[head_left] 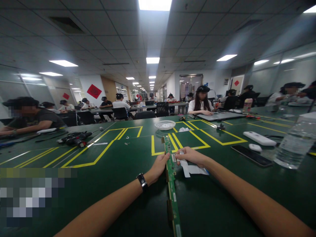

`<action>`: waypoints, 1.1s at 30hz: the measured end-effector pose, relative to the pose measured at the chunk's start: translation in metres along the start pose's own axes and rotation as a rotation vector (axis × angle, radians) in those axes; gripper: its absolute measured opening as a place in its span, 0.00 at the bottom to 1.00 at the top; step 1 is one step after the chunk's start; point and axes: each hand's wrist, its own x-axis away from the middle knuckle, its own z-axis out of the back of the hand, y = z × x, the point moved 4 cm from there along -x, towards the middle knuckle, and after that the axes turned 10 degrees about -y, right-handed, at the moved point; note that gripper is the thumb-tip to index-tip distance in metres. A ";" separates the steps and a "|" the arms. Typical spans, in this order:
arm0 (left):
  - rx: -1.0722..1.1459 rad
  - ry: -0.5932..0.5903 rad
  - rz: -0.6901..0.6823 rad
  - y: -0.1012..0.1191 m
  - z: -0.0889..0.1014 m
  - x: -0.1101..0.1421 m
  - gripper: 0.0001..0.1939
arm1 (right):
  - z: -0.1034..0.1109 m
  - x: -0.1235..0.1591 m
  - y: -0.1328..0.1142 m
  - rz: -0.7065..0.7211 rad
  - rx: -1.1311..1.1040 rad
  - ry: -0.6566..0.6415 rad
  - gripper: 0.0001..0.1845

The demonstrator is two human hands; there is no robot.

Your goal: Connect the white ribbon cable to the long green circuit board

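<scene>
A long, narrow green circuit board [171, 187] runs away from me over the green table. My left hand [158, 167] is closed on its left edge, the thumb lying on top; a watch is on that wrist. On the board's other side, my right hand [190, 156] pinches a white flat ribbon cable [195, 170] close to a connector on the board. The cable's folded free part hangs down to the right of the board. Whether its end sits inside the connector cannot be made out, since the fingers cover it.
A white plastic basket [165, 125] stands beyond the board among yellow tape outlines. On the right are a black phone [251, 155], a white power bank [259, 138] and a large clear water bottle [296, 144]. Dark gear [75, 139] lies left. A person [201, 103] sits across the table.
</scene>
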 end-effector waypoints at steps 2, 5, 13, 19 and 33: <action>0.006 0.004 0.005 -0.001 0.000 0.000 0.27 | 0.000 0.000 0.000 0.005 0.014 0.001 0.19; -0.006 0.020 0.002 -0.002 0.001 -0.001 0.27 | -0.001 -0.001 -0.001 -0.001 0.025 0.008 0.18; -0.131 0.001 -0.016 -0.004 0.003 -0.001 0.26 | -0.009 0.004 -0.009 -0.039 0.045 0.024 0.18; -0.192 -0.009 -0.017 -0.003 0.002 -0.001 0.25 | -0.010 0.003 -0.007 -0.010 0.072 0.031 0.16; -0.174 -0.030 -0.030 0.000 -0.002 0.000 0.27 | -0.018 0.007 -0.019 0.015 0.084 0.064 0.14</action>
